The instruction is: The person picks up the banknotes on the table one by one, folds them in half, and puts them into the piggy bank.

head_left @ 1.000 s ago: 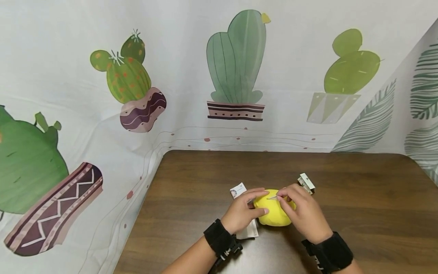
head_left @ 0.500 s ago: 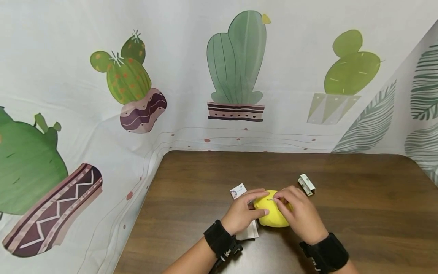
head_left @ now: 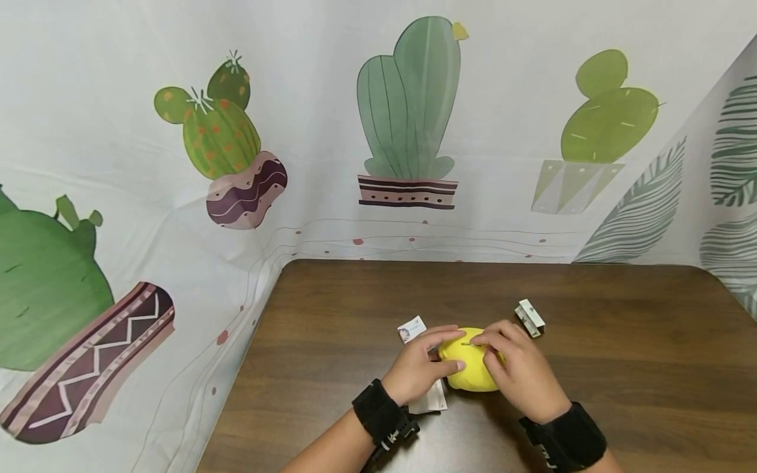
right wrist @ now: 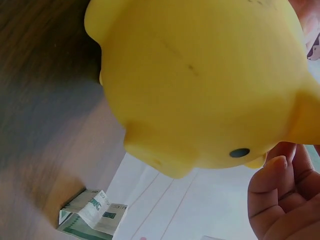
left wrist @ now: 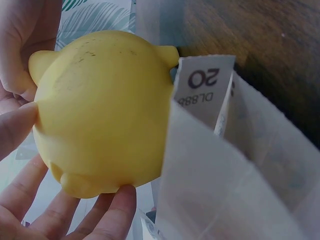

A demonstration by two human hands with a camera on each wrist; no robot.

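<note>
A yellow piggy bank (head_left: 473, 378) sits on the table between both hands, its narrow slot (head_left: 466, 343) on top. My left hand (head_left: 416, 368) grips its left side, thumb and fingers spread around it; fingers (left wrist: 122, 210) touch the yellow surface in the left wrist view. My right hand (head_left: 523, 371) is over the right side, index fingertip right at the slot and thumb apart from it. In the right wrist view, fingers of the right hand (right wrist: 280, 197) are bent behind an ear. A small pale edge shows at the slot, mostly hidden by the fingertip.
Folded paper money (head_left: 432, 399) marked 20 stands under and beside the left hand, with a printed end (head_left: 412, 328) behind it. Another folded banknote (head_left: 529, 318) stands behind the right hand. A cactus-print cloth (head_left: 319, 131) hangs at the table's far edge.
The thin pale piece the right hand pinched at the slot shows less now. The right hand has shifted slightly left, and its thumb has parted from the index finger. The left hand stays put.
</note>
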